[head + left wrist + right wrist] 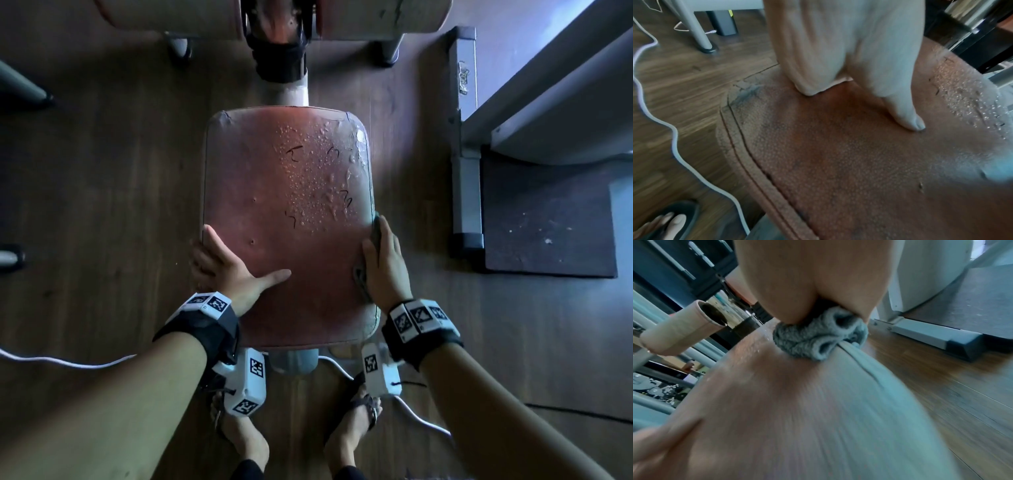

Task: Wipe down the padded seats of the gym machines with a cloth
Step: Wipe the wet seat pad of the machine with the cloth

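Observation:
A worn red-brown padded seat (291,240) fills the middle of the head view, with water droplets (318,171) and black pen marks over its far right part. My left hand (239,265) rests flat on the seat's near left edge, thumb spread across the top (910,120), outer fingers hanging over the side. My right hand (383,260) holds a bunched grey cloth (360,277) against the seat's right edge. In the right wrist view the cloth (818,339) bulges out from under my palm (807,280) onto the seat (797,402).
The seat's post (291,89) runs back to more pads (171,17) at the top. A grey machine frame (466,164) and a dark mat (548,219) lie to the right. A white cable (68,361) snakes over the wood floor near my sandalled feet (352,421).

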